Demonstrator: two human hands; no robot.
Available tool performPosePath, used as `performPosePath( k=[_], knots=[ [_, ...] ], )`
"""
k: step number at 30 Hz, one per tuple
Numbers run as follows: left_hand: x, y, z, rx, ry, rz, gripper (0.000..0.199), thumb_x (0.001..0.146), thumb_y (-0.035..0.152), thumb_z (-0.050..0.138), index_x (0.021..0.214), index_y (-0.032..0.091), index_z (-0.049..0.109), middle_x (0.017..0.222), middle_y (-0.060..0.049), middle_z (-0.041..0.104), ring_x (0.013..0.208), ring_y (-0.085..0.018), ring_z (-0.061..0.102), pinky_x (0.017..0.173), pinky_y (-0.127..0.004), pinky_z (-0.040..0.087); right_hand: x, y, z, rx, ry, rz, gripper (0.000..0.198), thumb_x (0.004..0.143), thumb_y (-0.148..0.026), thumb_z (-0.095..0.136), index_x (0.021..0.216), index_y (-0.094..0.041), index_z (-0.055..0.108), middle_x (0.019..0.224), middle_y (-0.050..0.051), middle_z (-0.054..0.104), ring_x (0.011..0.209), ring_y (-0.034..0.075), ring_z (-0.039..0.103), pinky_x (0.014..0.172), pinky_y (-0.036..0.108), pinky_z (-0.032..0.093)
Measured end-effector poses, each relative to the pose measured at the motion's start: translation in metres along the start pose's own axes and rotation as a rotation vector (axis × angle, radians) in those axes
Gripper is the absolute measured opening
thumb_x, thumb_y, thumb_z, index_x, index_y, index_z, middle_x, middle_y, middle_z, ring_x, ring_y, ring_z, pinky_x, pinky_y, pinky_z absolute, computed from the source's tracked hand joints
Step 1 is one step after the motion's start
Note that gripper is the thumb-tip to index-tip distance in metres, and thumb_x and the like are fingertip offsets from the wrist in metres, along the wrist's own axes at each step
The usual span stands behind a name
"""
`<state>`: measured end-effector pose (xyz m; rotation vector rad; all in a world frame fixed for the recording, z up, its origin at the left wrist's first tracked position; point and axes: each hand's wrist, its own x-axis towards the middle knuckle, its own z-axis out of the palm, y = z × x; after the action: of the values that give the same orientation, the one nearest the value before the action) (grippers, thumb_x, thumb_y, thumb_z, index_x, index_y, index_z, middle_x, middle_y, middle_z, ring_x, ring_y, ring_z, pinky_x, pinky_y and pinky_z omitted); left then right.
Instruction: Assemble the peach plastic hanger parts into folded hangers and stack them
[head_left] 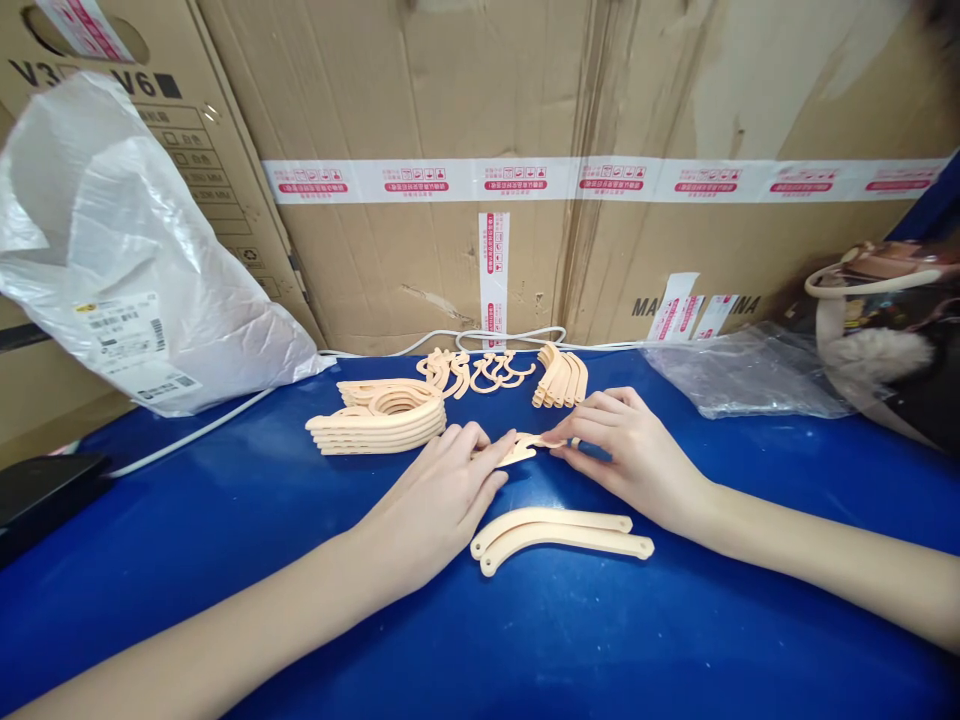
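Observation:
Peach plastic hanger parts lie on the blue tabletop. My left hand point(431, 500) is closed on a small flat hanger piece point(519, 453), its fingers pressing the piece near the table and hiding part of it. From the right, my right hand point(637, 450) pinches a slim hanger hook point(551, 442) whose end meets that piece; whether they are joined I cannot tell. Nearer to me, two curved hanger arms point(566, 540) lie side by side. Beyond my left hand is a stack of folded hangers point(379, 435).
Loose hooks point(502, 372) and a bunch of curved arms point(559, 378) lie behind my hands. A white mailing bag point(135, 260) stands left, above a black device point(45, 500). Clear plastic point(742, 375) lies right. A white cable point(405, 347) runs before the cardboard boxes point(420, 260).

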<state>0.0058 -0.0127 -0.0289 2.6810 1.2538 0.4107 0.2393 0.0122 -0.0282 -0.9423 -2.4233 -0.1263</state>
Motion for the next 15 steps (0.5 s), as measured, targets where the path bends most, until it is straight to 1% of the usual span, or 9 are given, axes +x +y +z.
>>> performPosePath(
  k=[3,6,9,12,15],
  knots=[
    [0.0,0.001,-0.001,0.042,0.006,0.022,0.045,0.099,0.029,0.037,0.144,0.022,0.034,0.106,-0.007,0.051,0.097,-0.023,0.046,0.088,-0.042,0.041,0.0,-0.001,0.0,0.003,0.006,-0.046,0.013,0.094,-0.02,0.054,0.094,-0.021,0.068,0.09,0.002,0.071,0.086,0.019,0.06,0.082,0.037,0.033],
    [-0.001,0.001,-0.002,0.059,0.003,0.031,0.044,0.099,0.029,0.038,0.143,0.024,0.035,0.108,-0.007,0.051,0.098,-0.023,0.047,0.087,-0.041,0.041,0.0,0.0,0.001,-0.027,0.007,-0.072,0.013,0.093,-0.023,0.056,0.095,-0.022,0.069,0.09,0.002,0.071,0.086,0.019,0.059,0.082,0.037,0.033],
    [-0.001,0.002,-0.006,0.04,0.029,0.055,0.038,0.1,0.029,0.035,0.137,0.023,0.044,0.113,-0.007,0.053,0.101,-0.022,0.048,0.09,-0.04,0.041,-0.002,0.001,0.002,-0.054,-0.006,-0.082,0.015,0.093,-0.025,0.056,0.1,-0.024,0.07,0.092,0.002,0.069,0.086,0.018,0.058,0.082,0.037,0.034],
    [-0.002,0.003,-0.015,0.001,0.077,0.101,0.035,0.101,0.028,0.03,0.125,0.022,0.055,0.12,-0.006,0.054,0.105,-0.021,0.05,0.094,-0.039,0.04,-0.003,0.002,0.002,-0.077,-0.016,-0.076,0.018,0.093,-0.025,0.056,0.105,-0.026,0.071,0.093,0.002,0.068,0.087,0.018,0.057,0.081,0.036,0.035],
    [-0.001,0.004,-0.023,0.012,0.073,0.137,0.034,0.101,0.026,0.032,0.118,0.02,0.061,0.115,-0.006,0.06,0.103,-0.02,0.053,0.092,-0.037,0.041,-0.003,0.002,0.004,-0.096,-0.02,-0.079,0.021,0.094,-0.025,0.055,0.109,-0.026,0.069,0.094,0.003,0.066,0.087,0.018,0.056,0.081,0.035,0.037]
  ],
)
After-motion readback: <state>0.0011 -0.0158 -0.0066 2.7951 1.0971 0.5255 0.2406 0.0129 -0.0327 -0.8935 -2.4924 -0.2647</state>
